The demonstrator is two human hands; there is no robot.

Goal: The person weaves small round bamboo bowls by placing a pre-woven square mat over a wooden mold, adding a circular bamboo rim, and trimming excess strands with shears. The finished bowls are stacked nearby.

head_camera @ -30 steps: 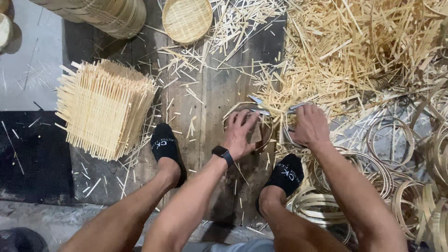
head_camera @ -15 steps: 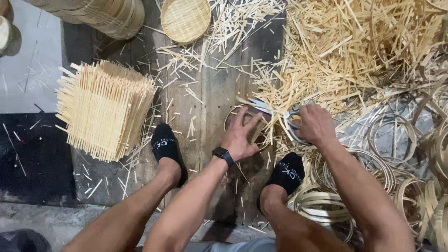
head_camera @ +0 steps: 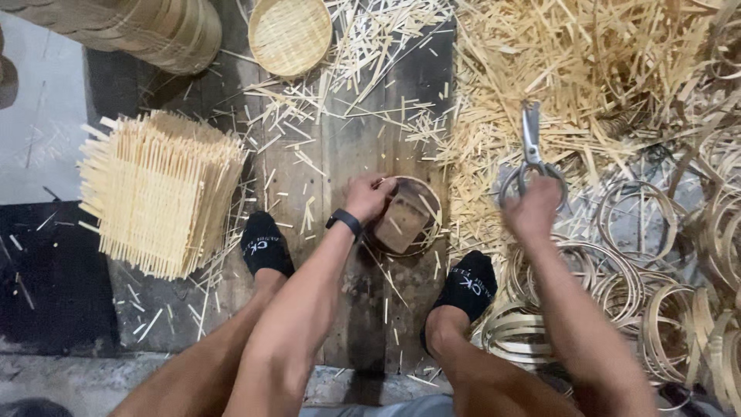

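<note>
Our arms are bare, with no sleeves in view. On the left wrist we wear a black wristband (head_camera: pixel 344 222), like a watch strap. Our legs are bare as well, and each foot wears a black ankle sock (head_camera: pixel 265 244) with small white lettering across the top (head_camera: pixel 468 286).

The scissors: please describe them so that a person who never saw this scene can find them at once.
Start at the big heap of pale bamboo offcuts at upper right. At its lower edge the right hand holds up the scissors, blades pointing away. They are the only grey metal thing among straw-coloured strips and bamboo rings.
</note>
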